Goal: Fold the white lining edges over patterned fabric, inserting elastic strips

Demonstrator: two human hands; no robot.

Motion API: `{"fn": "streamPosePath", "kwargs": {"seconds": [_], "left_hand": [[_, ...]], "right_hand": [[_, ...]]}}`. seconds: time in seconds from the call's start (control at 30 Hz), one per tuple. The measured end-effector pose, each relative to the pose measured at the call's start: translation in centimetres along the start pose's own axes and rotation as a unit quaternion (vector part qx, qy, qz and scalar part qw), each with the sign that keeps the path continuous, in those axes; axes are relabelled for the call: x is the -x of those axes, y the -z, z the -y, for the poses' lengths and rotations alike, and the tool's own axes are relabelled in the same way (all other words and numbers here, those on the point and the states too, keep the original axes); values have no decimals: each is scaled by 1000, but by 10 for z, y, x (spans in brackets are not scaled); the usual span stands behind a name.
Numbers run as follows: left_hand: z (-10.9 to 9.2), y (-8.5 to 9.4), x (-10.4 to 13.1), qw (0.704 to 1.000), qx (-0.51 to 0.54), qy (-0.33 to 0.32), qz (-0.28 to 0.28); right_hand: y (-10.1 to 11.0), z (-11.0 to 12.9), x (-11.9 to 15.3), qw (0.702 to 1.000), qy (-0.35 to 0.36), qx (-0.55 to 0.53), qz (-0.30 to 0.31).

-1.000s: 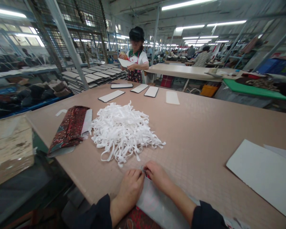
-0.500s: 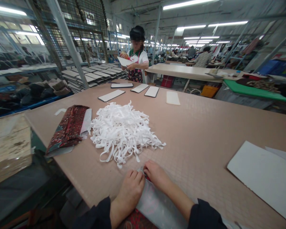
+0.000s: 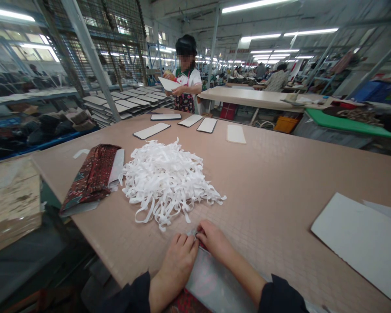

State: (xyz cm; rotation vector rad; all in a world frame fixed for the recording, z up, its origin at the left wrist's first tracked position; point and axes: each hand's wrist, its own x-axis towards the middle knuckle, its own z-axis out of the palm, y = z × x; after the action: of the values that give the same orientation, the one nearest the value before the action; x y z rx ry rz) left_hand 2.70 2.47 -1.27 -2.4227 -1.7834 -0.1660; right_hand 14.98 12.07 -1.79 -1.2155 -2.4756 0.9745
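At the table's near edge lies a red patterned cloth with a grey backing. My left hand is closed on the far end of this cloth, fingers curled together. My right hand pinches the same end just to the right, its thumb and fingertips close to the left hand. The fingertips partly hide the gripped edge. Beyond both hands rises a loose pile of white strips. A folded red patterned cloth rests left of the pile.
Several pale panels, one a white panel, lie along the far edge of the brown table. A large white board is at the right. Across the table, a person holds a pale panel. A cardboard surface stands at the left.
The view has shifted very slightly. Both hands stay at the cloth's far end, with small finger movements. The person across the table has moved the held panel a little to the left.
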Motion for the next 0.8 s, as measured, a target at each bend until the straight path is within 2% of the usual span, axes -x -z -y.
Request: {"fn": "streamPosePath", "kwargs": {"seconds": [0.4, 0.57, 0.67, 0.8], "left_hand": [[1, 0, 0, 1000, 11, -4, -2], [6, -3, 0, 999, 12, -38, -34], [10, -9, 0, 997, 25, -49, -53], [15, -13, -2, 996, 48, -55, -59]], "right_hand": [[3, 4, -11, 998, -51, 13, 28], [5, 4, -16, 998, -58, 24, 26], [10, 7, -2, 998, -47, 28, 12], [13, 2, 50, 990, 59, 124, -20]]}}
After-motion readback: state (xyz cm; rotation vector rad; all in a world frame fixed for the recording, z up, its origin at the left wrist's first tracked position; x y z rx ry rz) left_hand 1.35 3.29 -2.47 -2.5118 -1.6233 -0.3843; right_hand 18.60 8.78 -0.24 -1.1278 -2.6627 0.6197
